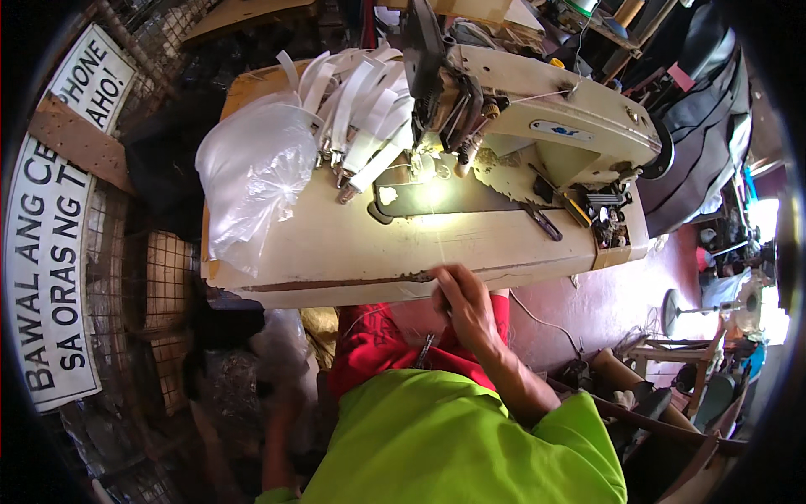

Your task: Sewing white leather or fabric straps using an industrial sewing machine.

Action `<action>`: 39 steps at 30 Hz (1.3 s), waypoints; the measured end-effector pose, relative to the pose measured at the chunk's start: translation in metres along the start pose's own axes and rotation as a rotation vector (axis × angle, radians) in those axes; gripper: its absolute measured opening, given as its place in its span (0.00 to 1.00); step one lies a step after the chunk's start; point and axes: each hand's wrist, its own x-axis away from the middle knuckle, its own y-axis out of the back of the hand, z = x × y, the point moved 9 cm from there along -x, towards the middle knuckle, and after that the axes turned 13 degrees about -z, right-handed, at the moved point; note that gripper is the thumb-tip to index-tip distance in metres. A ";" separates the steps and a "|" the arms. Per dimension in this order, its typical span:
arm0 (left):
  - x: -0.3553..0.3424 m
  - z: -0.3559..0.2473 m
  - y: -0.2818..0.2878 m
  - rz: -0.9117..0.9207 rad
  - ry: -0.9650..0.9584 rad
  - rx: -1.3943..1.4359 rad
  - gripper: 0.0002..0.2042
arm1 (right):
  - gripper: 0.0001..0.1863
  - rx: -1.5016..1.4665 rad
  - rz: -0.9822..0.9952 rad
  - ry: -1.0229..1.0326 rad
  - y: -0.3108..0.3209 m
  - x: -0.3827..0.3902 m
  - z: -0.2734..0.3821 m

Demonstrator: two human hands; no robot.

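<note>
My right hand [466, 304] is at the front edge of the sewing table [336, 252], its fingers curled together in a pinch. Whatever is between the fingertips is too small to make out. Down at the lower left, my left hand [287, 405] is dim and smeared beside clear plastic bags [231, 378]; its fingers do not show. The sewing machine [579, 118] stands on the table, its lamp lighting the needle area. Left of the needle lies a pile of white straps [357, 101] with metal ends. A small dark metal tool [425, 349] rests on my lap.
A tied white plastic bag [256, 168] occupies the table's left end. Toward the right are a dark-handled tool [544, 223] and a small box of bobbins [611, 235]. Wire racks [164, 286] line the left side; dark sheets [697, 134] hang at right. A fan [672, 311] stands beyond.
</note>
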 end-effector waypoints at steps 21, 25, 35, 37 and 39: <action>0.150 -0.566 0.050 0.042 -1.917 0.316 0.12 | 0.10 -0.117 -0.097 0.334 0.172 0.091 -0.009; 0.125 -0.578 0.059 0.302 -1.818 0.387 0.11 | 0.07 -1.001 0.008 -0.489 0.180 0.100 -0.052; -0.019 -0.587 0.102 -0.334 -1.549 0.017 0.09 | 0.12 0.094 -0.463 -0.257 0.438 0.104 -0.098; -0.034 -0.579 0.091 -0.306 -1.515 -0.002 0.08 | 0.13 0.213 -0.531 -0.321 0.490 0.100 -0.156; -0.043 -0.573 0.085 -0.239 -1.488 0.089 0.05 | 0.13 0.311 -0.619 -0.321 0.524 0.091 -0.218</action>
